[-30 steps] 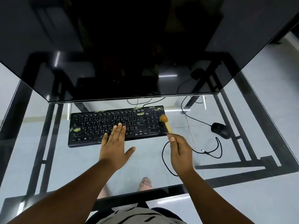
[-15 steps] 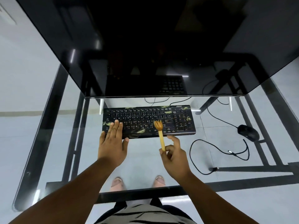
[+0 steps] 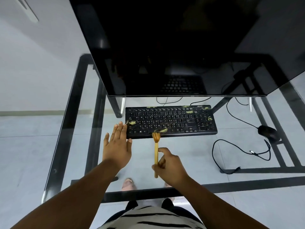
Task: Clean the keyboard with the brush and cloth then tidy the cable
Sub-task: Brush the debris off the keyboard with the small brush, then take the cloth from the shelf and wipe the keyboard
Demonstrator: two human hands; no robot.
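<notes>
- While the right hand grips the lower part of the brush handle between thumb and curled fingers, the yellow-brown handle runs straight up from the fist toward the keyboard.
- Its bristles sit at the near edge of the keyboard, touching or just over the bottom key row beside a smear of yellowish debris.
- Just to the left, the left hand lies flat and unclenched, fingers together and extended, holding nothing; its fingertips reach the keyboard's near left corner, and whether they press on it cannot be told.
- The black keyboard lies on a glass table with a dark frame, set roughly parallel to the near edge, with yellow-green flecks scattered along its top row, left side, numeric pad and bottom row.
- A black cable lies in a loose loop on the glass to the right of the keyboard, well apart from both hands, one end showing a small plug.
- Farther right, a black mouse rests on the glass, its own thin lead curving back toward the monitor.
- A large dark monitor stands behind the keyboard, its screen off and mirroring the keys.
- Through the glass, the person's feet and a striped garment show at the bottom of the view.
</notes>
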